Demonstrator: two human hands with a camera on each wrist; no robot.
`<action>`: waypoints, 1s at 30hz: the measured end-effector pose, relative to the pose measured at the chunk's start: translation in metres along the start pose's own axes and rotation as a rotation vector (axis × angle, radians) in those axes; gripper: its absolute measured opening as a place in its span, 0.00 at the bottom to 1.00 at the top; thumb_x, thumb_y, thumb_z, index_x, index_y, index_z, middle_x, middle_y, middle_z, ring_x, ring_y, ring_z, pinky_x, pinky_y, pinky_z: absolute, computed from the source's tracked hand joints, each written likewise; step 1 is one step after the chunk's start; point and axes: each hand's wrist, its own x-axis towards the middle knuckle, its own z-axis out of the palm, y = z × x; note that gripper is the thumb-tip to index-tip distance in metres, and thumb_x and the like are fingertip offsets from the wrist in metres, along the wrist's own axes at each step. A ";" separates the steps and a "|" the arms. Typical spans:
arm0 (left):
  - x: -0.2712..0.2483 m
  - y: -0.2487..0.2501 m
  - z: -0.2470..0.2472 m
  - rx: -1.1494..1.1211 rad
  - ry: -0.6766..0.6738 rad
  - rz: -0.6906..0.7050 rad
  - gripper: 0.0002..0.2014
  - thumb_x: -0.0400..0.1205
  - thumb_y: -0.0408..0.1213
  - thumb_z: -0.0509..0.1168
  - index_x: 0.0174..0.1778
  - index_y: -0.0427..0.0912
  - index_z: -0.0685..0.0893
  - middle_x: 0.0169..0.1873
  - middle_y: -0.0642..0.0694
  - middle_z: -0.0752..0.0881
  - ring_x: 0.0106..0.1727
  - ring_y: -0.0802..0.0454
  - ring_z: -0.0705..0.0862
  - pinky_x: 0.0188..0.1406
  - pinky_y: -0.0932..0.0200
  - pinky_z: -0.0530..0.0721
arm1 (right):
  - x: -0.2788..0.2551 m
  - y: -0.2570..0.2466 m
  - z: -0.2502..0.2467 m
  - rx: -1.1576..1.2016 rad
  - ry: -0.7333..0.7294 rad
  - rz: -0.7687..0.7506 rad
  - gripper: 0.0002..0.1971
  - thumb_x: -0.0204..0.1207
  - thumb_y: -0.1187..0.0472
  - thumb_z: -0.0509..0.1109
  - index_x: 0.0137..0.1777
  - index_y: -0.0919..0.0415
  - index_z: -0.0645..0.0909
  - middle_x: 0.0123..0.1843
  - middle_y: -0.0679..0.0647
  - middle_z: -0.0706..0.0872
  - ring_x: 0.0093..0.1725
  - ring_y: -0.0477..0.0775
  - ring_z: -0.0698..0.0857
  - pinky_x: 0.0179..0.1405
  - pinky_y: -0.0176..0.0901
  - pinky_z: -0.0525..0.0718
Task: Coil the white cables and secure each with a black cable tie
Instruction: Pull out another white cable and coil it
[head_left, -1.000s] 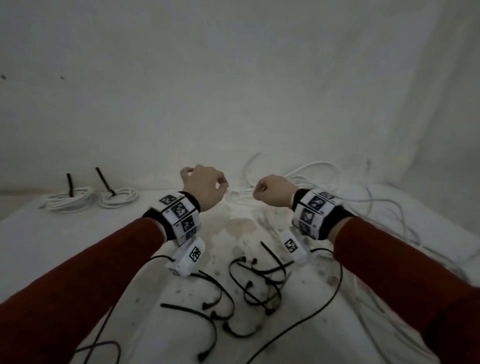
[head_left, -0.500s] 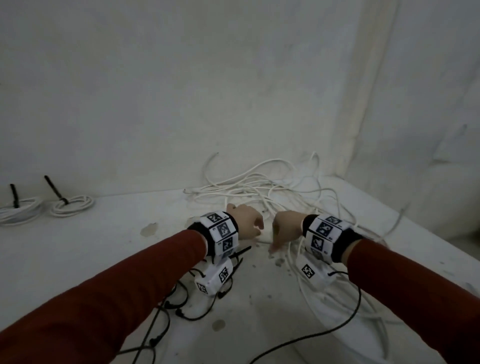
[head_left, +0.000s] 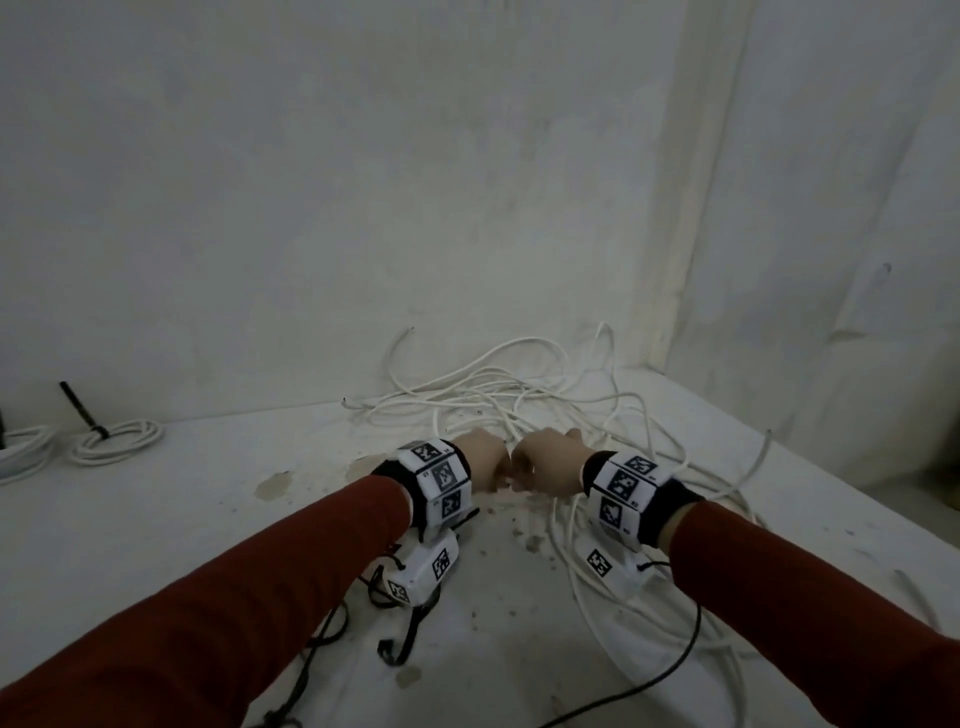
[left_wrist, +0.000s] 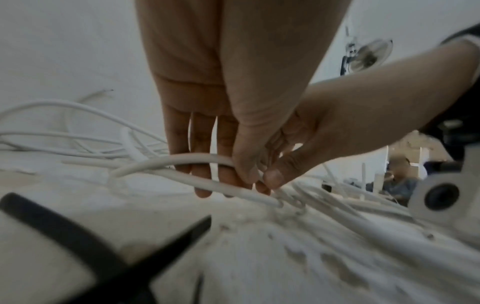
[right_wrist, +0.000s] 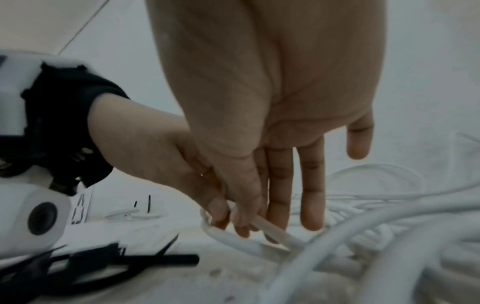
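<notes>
The white-covered table (head_left: 156, 519) runs into a bare white corner, with the tangled pile of white cables (head_left: 498, 395) heaped near that corner, your landmark. Two finished coils (head_left: 117, 441) lie far left of the pile, probably parked clear. Loose black cable ties (head_left: 405, 639) wait nearer you. Just in front of the pile, your left hand (head_left: 480, 460) and right hand (head_left: 545, 465) meet, both pinching one cable end (left_wrist: 233, 189), likely to start a coil.
</notes>
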 end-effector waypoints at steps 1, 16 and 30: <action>-0.004 -0.005 -0.010 -0.041 0.049 0.032 0.10 0.83 0.33 0.63 0.53 0.34 0.88 0.45 0.39 0.88 0.45 0.45 0.84 0.43 0.65 0.72 | 0.000 0.004 -0.005 0.062 0.029 -0.011 0.09 0.79 0.53 0.66 0.48 0.56 0.85 0.48 0.52 0.86 0.53 0.55 0.80 0.60 0.54 0.69; -0.066 -0.092 -0.165 -0.763 1.029 -0.032 0.09 0.84 0.32 0.61 0.40 0.39 0.84 0.33 0.44 0.85 0.23 0.66 0.84 0.30 0.64 0.81 | 0.005 0.049 -0.038 0.675 0.414 -0.080 0.12 0.84 0.63 0.61 0.38 0.56 0.76 0.36 0.52 0.85 0.33 0.49 0.84 0.35 0.32 0.80; -0.142 -0.103 -0.215 -1.167 1.234 0.188 0.12 0.88 0.32 0.54 0.43 0.39 0.81 0.38 0.45 0.81 0.39 0.48 0.91 0.40 0.55 0.89 | 0.047 -0.034 -0.067 0.892 0.366 -0.198 0.29 0.75 0.71 0.65 0.75 0.52 0.73 0.63 0.53 0.76 0.57 0.51 0.78 0.51 0.38 0.80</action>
